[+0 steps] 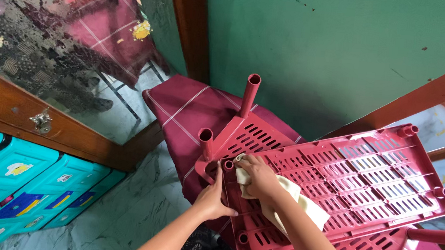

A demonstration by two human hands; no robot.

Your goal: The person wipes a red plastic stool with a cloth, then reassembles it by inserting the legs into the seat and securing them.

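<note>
Head view shows a big red plastic rack point(370, 172) with slots lying on a dark red cloth point(180, 107) by the green wall point(322, 47). The left hand point(214, 197) holds the rack's near edge, fingers curled around it, and it should grip firmly so the rack stays put. The right hand point(261, 178) presses a small pale rag point(302, 203) flat on the slots, fingers bunched on it, and short rubs into each slot would clean best.

Soft even daylight (edges warped)
</note>
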